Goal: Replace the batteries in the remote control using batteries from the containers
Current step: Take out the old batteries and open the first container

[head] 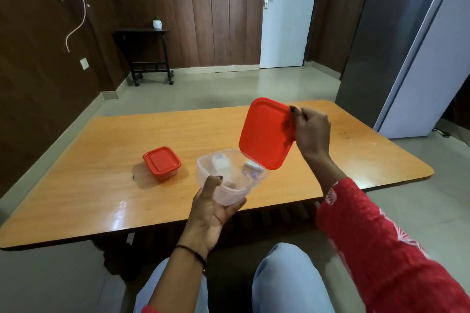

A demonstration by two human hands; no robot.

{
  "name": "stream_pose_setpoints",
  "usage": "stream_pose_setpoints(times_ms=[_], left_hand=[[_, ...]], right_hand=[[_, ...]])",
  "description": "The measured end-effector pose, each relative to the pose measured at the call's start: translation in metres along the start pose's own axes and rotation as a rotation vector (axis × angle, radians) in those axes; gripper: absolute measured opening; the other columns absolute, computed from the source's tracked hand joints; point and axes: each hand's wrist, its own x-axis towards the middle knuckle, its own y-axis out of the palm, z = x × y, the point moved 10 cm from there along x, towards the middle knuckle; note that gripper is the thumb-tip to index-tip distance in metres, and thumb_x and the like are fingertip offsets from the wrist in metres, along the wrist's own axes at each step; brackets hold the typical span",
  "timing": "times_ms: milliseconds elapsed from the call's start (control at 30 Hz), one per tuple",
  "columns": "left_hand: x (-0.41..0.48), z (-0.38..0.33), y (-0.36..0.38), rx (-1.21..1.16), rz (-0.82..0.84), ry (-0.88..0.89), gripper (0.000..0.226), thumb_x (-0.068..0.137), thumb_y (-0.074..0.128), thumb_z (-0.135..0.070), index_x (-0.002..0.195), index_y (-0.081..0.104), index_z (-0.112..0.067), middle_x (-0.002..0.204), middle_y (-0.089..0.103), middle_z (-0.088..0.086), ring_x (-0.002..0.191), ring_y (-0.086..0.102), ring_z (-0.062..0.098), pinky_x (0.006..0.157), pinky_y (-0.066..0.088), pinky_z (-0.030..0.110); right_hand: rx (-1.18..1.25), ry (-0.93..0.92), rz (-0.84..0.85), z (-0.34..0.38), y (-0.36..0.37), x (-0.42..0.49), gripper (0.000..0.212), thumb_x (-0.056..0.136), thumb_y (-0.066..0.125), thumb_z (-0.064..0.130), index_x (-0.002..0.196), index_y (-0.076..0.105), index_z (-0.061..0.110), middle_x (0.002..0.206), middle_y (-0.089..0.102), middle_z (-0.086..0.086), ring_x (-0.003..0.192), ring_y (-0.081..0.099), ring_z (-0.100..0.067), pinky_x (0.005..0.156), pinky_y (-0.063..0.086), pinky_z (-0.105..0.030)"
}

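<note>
My left hand (212, 207) holds a clear plastic container (229, 178) from below, above the near edge of the orange table (101, 185). Small white and pale items lie inside it, too blurred to name. My right hand (311, 132) pinches the upper right edge of a red lid (264, 132), lifted off and tilted up over the container's far right corner. A second, smaller container with its red lid on (162, 163) sits on the table to the left. No remote control is visible.
A tall grey fridge (396, 40) stands at the right behind the table. A dark side table with a small potted plant (157, 22) is against the far wall. My knees are below the near table edge.
</note>
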Motion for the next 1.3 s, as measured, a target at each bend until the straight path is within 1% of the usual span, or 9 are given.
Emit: stream_pose_setpoints(times_ms=[100, 267, 433, 567, 667, 767, 900, 1100, 1300], left_hand=[[0.005, -0.001, -0.002, -0.088, 0.069, -0.015, 0.064, 0.070, 0.064, -0.026, 0.132, 0.047, -0.016, 0.128, 0.061, 0.018, 0.110, 0.064, 0.035, 0.085, 0.057, 0.044], [0.022, 0.000, -0.006, -0.039, 0.056, 0.041, 0.071, 0.069, 0.067, -0.027, 0.135, 0.042, -0.030, 0.134, 0.055, 0.010, 0.109, 0.065, 0.034, 0.081, 0.057, 0.046], [0.050, 0.022, 0.011, 0.037, 0.022, 0.055, 0.067, 0.075, 0.068, -0.021, 0.133, 0.040, -0.040, 0.134, 0.052, 0.006, 0.108, 0.065, 0.033, 0.078, 0.057, 0.049], [0.091, 0.059, 0.044, 0.036, -0.038, -0.003, 0.069, 0.080, 0.068, -0.017, 0.133, 0.030, -0.040, 0.132, 0.053, 0.006, 0.105, 0.066, 0.033, 0.090, 0.052, 0.053], [0.127, 0.080, 0.075, 0.033, -0.079, -0.005, 0.069, 0.081, 0.069, -0.014, 0.133, 0.028, -0.035, 0.129, 0.051, 0.001, 0.111, 0.061, 0.030, 0.095, 0.049, 0.053], [0.163, 0.095, 0.099, -0.004, -0.108, -0.007, 0.069, 0.085, 0.066, -0.010, 0.135, 0.025, -0.031, 0.119, 0.054, -0.002, 0.112, 0.059, 0.027, 0.093, 0.051, 0.046], [0.196, 0.127, 0.112, -0.005, -0.131, -0.073, 0.072, 0.087, 0.063, -0.006, 0.142, 0.024, -0.030, 0.137, 0.050, 0.006, 0.119, 0.056, 0.031, 0.088, 0.051, 0.040], [0.197, 0.151, 0.105, 0.106, -0.217, -0.084, 0.053, 0.086, 0.061, 0.001, 0.128, 0.041, -0.024, 0.126, 0.058, 0.006, 0.114, 0.059, 0.027, 0.070, 0.055, 0.031], [0.181, 0.132, 0.106, 0.178, -0.233, -0.157, 0.054, 0.086, 0.059, 0.003, 0.134, 0.041, -0.009, 0.126, 0.056, 0.010, 0.109, 0.056, 0.023, 0.093, 0.042, 0.036]], right_hand=[[0.077, 0.274, -0.050, -0.057, -0.002, 0.005, 0.036, 0.089, 0.059, 0.033, 0.067, 0.066, 0.005, 0.059, 0.061, -0.008, 0.058, 0.063, -0.029, 0.054, 0.055, -0.055], [0.293, 0.745, -0.168, -0.161, -0.019, -0.016, 0.029, 0.087, 0.067, 0.022, 0.104, 0.066, -0.002, 0.097, 0.066, -0.020, 0.083, 0.066, -0.036, 0.064, 0.058, -0.052], [0.219, 0.906, -0.232, -0.241, -0.050, -0.008, 0.029, 0.084, 0.069, 0.017, 0.104, 0.064, -0.005, 0.103, 0.066, -0.027, 0.088, 0.066, -0.041, 0.071, 0.056, -0.058], [0.198, 0.974, -0.170, -0.290, -0.053, 0.007, 0.030, 0.082, 0.071, 0.016, 0.104, 0.065, -0.004, 0.097, 0.066, -0.026, 0.083, 0.066, -0.037, 0.069, 0.057, -0.051], [0.131, 0.921, -0.061, -0.315, -0.049, 0.024, 0.034, 0.082, 0.071, 0.013, 0.113, 0.064, 0.000, 0.101, 0.064, -0.017, 0.077, 0.060, -0.028, 0.063, 0.052, -0.037], [-0.059, 0.792, 0.110, -0.321, -0.043, 0.042, 0.050, 0.081, 0.070, 0.008, 0.128, 0.055, 0.008, 0.123, 0.060, -0.013, 0.102, 0.060, -0.028, 0.091, 0.051, -0.040], [-0.239, 0.649, 0.245, -0.318, -0.032, 0.050, 0.055, 0.082, 0.067, 0.007, 0.134, 0.051, 0.018, 0.134, 0.052, -0.016, 0.120, 0.051, -0.032, 0.100, 0.045, -0.039], [-0.441, 0.457, 0.223, -0.296, -0.024, 0.047, 0.039, 0.088, 0.057, 0.009, 0.127, 0.058, 0.017, 0.132, 0.051, -0.012, 0.123, 0.037, -0.036, 0.104, 0.033, -0.044], [-0.300, 0.213, 0.174, -0.231, -0.007, 0.031, 0.025, 0.085, 0.060, 0.007, 0.105, 0.068, 0.019, 0.115, 0.065, 0.000, 0.113, 0.041, -0.025, 0.092, 0.038, -0.035]])
